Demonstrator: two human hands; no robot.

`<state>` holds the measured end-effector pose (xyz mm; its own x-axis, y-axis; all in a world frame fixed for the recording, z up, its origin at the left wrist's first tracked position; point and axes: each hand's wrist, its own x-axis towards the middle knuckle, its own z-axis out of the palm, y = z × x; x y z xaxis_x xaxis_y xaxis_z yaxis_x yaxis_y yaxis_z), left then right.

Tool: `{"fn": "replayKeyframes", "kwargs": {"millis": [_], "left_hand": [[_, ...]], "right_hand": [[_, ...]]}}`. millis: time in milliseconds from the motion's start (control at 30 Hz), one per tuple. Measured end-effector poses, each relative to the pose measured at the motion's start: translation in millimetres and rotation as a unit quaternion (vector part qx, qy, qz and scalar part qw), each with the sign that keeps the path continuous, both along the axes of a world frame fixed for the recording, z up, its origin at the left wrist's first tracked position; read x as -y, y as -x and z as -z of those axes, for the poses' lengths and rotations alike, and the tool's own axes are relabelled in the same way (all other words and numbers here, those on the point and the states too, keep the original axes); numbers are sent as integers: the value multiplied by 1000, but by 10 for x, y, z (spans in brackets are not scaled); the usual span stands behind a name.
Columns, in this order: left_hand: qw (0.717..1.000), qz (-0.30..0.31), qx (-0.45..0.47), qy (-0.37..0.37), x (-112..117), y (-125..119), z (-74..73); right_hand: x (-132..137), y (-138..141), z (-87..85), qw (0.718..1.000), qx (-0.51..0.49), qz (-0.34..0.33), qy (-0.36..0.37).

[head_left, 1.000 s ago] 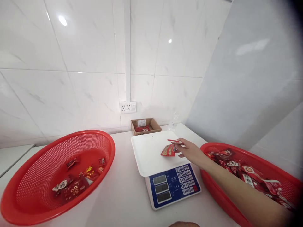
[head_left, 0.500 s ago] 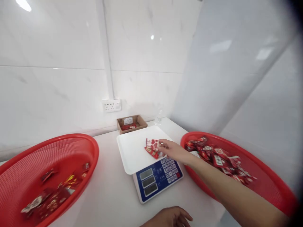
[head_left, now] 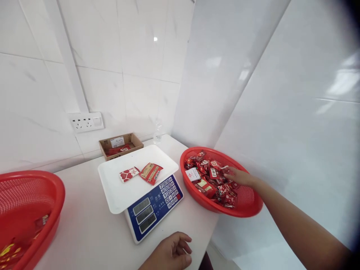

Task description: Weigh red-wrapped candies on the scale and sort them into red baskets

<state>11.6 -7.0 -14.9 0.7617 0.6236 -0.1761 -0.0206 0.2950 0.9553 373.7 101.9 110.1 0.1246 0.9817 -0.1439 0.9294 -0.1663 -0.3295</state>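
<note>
My right hand (head_left: 238, 176) reaches into the right red basket (head_left: 253, 204), its fingers stretched over the heap of small red snack packets (head_left: 215, 170). The fingertips touch or nearly touch the packets; no packet is clearly lifted. My left hand (head_left: 173, 252) rests low in front of the scale, palm inward, fingers loosely bent and apart, holding nothing. A blue and white digital scale (head_left: 154, 210) carries a white tray (head_left: 118, 197). Two packets lie apart on that tray: a white and red one with hearts (head_left: 129, 174) and a red and tan one (head_left: 151, 172).
Another red basket (head_left: 57, 195) with packets in it stands at the left, cut off by the frame. Behind the scale are a small cardboard box (head_left: 137, 141) with red packets and a clear plastic bottle (head_left: 157, 133). Tiled walls close off the table's back; a socket (head_left: 87, 122) is mounted there.
My right hand has let go of the packets on the tray and moved right into the basket. The view has turned right. My left hand shows more fully, with its fingers bent.
</note>
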Motion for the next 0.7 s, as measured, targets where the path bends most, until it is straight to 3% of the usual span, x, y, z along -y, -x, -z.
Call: {"fn": "replayKeyframes", "kwargs": {"millis": [167, 433, 700], "left_hand": [[1000, 4, 9, -13, -9, 23, 67], [1000, 6, 4, -8, -2, 35, 92], [1000, 3, 10, -3, 0, 32, 13]], "right_hand": [[228, -25, 178, 995, -9, -12, 96], [414, 64, 20, 981, -78, -95, 150], [310, 150, 209, 998, 1, -44, 51]]}}
